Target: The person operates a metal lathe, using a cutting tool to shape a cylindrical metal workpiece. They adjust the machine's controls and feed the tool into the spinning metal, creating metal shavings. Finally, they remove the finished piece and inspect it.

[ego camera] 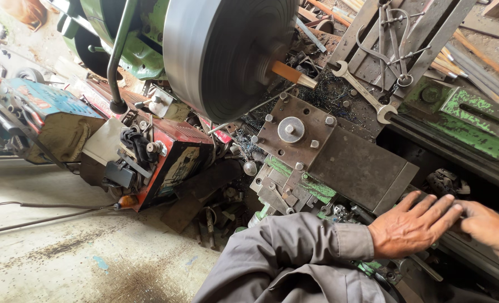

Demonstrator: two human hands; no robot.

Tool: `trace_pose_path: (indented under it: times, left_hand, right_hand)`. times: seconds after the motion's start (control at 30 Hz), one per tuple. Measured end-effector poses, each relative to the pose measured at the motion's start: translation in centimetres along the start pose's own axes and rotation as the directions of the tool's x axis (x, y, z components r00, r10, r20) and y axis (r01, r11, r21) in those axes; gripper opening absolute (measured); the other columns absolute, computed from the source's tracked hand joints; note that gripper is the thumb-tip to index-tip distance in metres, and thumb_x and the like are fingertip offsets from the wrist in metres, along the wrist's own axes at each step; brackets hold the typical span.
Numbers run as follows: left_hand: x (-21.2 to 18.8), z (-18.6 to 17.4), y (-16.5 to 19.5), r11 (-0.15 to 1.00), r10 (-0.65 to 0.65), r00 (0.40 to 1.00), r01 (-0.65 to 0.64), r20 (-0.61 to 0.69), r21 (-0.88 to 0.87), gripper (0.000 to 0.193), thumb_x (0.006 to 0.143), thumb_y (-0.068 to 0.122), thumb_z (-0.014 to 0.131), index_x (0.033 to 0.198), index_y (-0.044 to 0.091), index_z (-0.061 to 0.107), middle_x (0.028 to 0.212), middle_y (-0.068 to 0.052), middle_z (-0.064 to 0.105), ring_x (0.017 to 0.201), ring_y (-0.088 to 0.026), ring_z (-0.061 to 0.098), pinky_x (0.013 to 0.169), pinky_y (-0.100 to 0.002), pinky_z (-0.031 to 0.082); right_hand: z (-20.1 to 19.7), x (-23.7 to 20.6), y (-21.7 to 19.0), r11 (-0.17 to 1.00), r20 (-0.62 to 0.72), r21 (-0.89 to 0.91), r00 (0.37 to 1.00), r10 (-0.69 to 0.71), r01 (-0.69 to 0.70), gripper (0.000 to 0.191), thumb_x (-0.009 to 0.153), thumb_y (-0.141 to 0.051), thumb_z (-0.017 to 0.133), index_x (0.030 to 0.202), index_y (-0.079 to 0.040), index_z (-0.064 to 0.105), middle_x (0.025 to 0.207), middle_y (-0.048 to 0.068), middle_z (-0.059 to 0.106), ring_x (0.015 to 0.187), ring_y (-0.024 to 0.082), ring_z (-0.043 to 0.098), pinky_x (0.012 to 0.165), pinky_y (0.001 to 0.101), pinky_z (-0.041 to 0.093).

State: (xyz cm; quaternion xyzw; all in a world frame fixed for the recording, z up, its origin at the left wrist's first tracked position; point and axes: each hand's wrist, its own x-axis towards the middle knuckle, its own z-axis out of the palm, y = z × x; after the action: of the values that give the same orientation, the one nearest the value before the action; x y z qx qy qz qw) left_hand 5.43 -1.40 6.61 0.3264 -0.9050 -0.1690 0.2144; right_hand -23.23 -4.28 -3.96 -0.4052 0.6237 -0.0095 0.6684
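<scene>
I am laying my left hand (412, 224) flat, fingers spread and together with nothing gripped, just below the tool post block (339, 163) of the lathe. My right hand (491, 227) is meeting its fingertips from the side; whether it is clasping anything beneath I cannot tell. I judge the work here wants a steady, even pressure, with my grey sleeve (294, 258) kept well clear of the big chuck (227, 56). The block is dull, flat-faced steel, studded with square-headed bolts around a round washer. Above the block, the chuck is a heavy smooth grey disc, holding an orange-brown bar (291, 73). Up and to the right of the block, a bright open-ended spanner (361, 90) is lying among dark curled swarf. Left of the block, a worn red machine box (171, 163) is sitting on the floor.
</scene>
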Motion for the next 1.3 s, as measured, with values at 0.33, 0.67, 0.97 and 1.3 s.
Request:
trace_pose_path:
  times: [0.33,0.67,0.97,1.3]
  left_hand:
    - [0.3,-0.3,0.1,0.96,-0.002,1.0,0.007,-0.021,0.28,0.072,0.099,0.031,0.054,0.16,-0.003,0.037,0.164,-0.028,0.046,0.127,-0.04,0.061,0.106,-0.05,0.046]
    - [1.5,-1.3,0.1,0.975,0.004,1.0,-0.003,-0.004,0.224,0.07,0.092,0.022,0.057,0.15,-0.014,0.047,0.142,-0.033,0.057,0.09,-0.028,0.066,0.083,-0.04,0.049]
    - [3.4,-0.3,-0.1,0.991,-0.08,0.995,0.073,0.062,0.108,0.078,0.07,0.029,0.065,0.13,-0.019,0.055,0.111,-0.032,0.066,0.08,-0.029,0.068,0.074,-0.043,0.049]
    - [5.3,0.3,-0.8,0.98,-0.174,0.929,0.197,0.327,-0.038,0.088,0.068,0.03,0.067,0.135,-0.023,0.044,0.097,-0.03,0.068,0.079,-0.033,0.071,0.082,-0.053,0.053]
  right_hand:
    - [-1.2,1.3,-2.9,0.994,0.306,0.027,0.947,0.092,-0.106,0.017,0.08,-0.001,0.063,0.097,0.002,0.063,0.066,0.012,0.061,0.057,0.023,0.055,0.053,0.0395,0.046]
    - [-0.5,1.6,-2.5,0.988,0.216,0.14,0.972,-0.09,0.06,0.016,0.081,0.001,0.062,0.097,0.003,0.066,0.074,0.012,0.07,0.066,0.022,0.062,0.062,0.039,0.052]
    - [4.3,-1.0,-2.0,0.731,-0.466,-0.683,0.773,-0.43,-0.005,0.037,0.096,-0.013,0.065,0.133,-0.01,0.064,0.125,0.016,0.071,0.119,0.034,0.069,0.104,0.0408,0.055]
    - [10.8,-2.5,0.7,0.457,-0.434,-0.888,0.425,-0.794,-0.053,0.083,0.084,-0.046,0.069,0.151,0.001,0.051,0.118,0.017,0.054,0.111,0.031,0.052,0.099,0.0445,0.041]
